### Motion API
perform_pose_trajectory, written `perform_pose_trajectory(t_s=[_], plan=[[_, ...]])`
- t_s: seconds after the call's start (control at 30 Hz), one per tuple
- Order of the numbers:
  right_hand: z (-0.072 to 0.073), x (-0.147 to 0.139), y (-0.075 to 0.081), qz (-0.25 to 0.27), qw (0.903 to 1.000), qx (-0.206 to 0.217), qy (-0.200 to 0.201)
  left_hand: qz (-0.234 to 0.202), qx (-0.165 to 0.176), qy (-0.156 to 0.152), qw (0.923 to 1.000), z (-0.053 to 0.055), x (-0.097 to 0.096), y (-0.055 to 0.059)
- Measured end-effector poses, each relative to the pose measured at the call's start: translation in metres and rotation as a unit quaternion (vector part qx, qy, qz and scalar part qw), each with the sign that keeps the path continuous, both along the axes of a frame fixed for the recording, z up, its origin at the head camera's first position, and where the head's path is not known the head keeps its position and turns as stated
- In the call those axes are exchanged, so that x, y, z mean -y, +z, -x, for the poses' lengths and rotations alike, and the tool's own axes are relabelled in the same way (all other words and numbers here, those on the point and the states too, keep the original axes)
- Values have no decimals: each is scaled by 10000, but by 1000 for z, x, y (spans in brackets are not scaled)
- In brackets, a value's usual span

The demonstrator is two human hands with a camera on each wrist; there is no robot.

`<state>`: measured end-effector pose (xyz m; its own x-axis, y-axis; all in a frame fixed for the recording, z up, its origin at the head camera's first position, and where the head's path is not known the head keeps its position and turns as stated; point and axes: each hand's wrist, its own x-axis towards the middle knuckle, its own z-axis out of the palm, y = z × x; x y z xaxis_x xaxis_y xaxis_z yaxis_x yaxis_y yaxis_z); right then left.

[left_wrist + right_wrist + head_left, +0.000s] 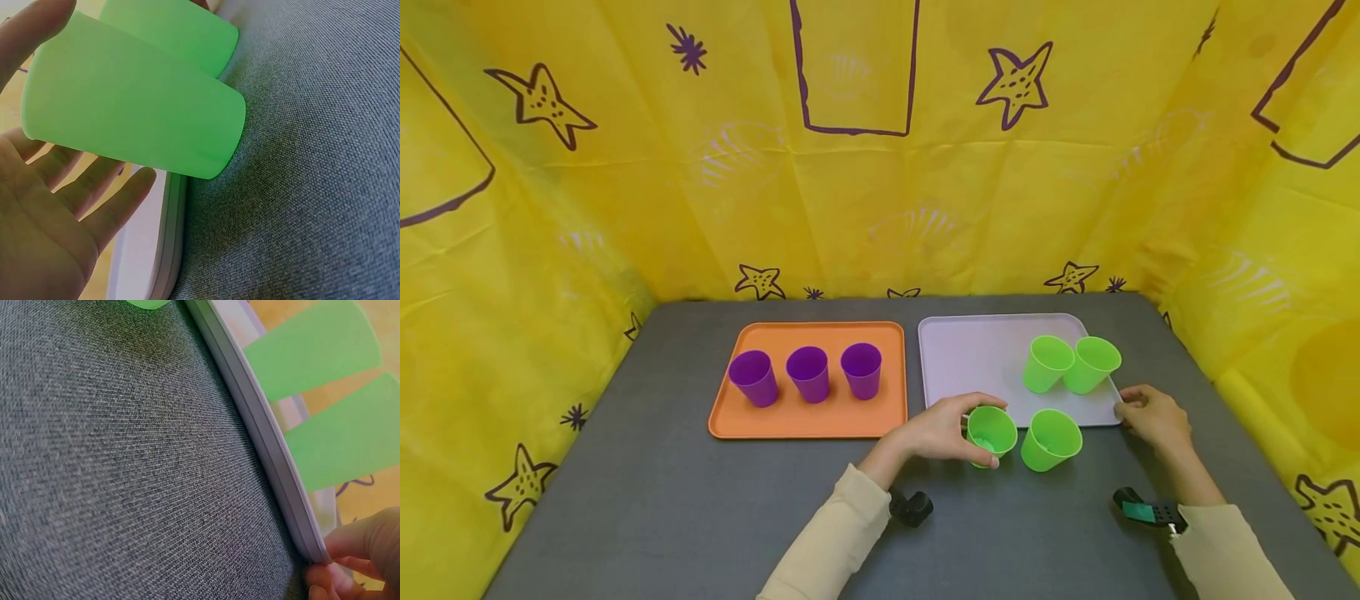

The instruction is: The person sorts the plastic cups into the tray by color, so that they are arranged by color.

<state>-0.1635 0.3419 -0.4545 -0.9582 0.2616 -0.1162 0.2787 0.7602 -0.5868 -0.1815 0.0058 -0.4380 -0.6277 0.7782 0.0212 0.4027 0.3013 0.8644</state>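
In the head view, my left hand [936, 429] holds a green cup [992, 433] that stands upright on the table in front of the lavender tray [966, 358]. Its thumb lies at the near side of the rim and its fingers at the far side. Just right of it is another green cup [1051, 442]. My right hand [1156, 418] pinches the tray's near right corner; the right wrist view shows thumb and fingers on the tray rim [275, 450]. Two more green cups, one on the left [1048, 365] and one on the right [1092, 367], stand close together on that tray.
Left of the lavender tray lies an orange tray [820, 421] with three purple cups [808, 375] in a row. A grey cloth [647, 500] covers the table. Yellow patterned fabric [850, 208] hangs behind it and at both sides.
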Motion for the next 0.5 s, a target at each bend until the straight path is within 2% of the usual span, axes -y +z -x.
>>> perform_pose_trajectory(t_s=[0.3, 0.5], plan=[[0, 0, 0, 69, 10000, 10, -4, 105, -122, 127, 9998, 1, -1, 0], [-1, 1, 3, -4, 10000, 24, 23, -104, -180, 252, 9995, 6, -3, 12]])
